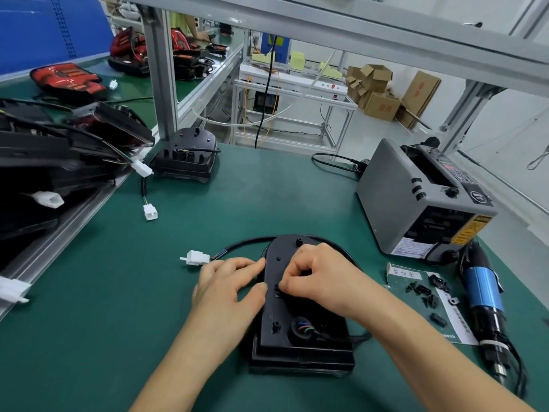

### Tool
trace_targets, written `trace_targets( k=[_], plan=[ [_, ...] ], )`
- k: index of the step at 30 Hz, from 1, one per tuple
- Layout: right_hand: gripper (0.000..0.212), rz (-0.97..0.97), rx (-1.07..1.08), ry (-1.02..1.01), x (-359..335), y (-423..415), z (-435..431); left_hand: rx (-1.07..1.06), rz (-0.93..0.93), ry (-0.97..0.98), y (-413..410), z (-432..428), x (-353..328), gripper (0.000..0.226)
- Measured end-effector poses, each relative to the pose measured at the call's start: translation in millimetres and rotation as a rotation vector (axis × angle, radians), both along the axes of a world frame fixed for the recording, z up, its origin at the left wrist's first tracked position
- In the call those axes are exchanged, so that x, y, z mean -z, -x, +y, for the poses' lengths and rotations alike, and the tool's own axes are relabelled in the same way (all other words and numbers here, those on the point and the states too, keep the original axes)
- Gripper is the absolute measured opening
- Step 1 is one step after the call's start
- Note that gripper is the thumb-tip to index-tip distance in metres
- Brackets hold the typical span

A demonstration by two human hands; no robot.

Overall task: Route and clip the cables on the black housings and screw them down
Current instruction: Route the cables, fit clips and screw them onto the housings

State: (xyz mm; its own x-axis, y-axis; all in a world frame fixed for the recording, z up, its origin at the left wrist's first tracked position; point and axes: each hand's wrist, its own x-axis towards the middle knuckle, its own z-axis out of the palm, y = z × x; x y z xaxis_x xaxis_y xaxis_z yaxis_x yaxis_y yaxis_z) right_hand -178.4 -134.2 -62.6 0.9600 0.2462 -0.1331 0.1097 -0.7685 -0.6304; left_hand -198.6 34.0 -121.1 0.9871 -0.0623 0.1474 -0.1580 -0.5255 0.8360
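Pinching a clip (277, 288) on the black housing (282, 325), the right grip (320, 278) is narrow; left grip (225, 281) lies flat alongside.

The surface (267, 197) was plain dark green, the housing (285, 328) black, its cable (246, 242) black with a white connector (196, 258), and the screwdriver (482, 289) blue-banded.

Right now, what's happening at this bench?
A person is fitting a small black clip onto the black housing. The right hand pinches the clip against it; the left hand steadies the housing's edge. The cable loops round the top, its white connector lying free. The electric screwdriver lies untouched at right.
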Motion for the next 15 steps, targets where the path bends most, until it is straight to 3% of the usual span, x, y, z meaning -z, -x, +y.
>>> trace_targets(
  k=[15],
  plan=[
    [0.021, -0.072, -0.010, 0.075, 2.3, 3.7, 2.2, -0.081, -0.041, -0.070, 2.6, -7.1, 0.5, 0.040]
  ],
)
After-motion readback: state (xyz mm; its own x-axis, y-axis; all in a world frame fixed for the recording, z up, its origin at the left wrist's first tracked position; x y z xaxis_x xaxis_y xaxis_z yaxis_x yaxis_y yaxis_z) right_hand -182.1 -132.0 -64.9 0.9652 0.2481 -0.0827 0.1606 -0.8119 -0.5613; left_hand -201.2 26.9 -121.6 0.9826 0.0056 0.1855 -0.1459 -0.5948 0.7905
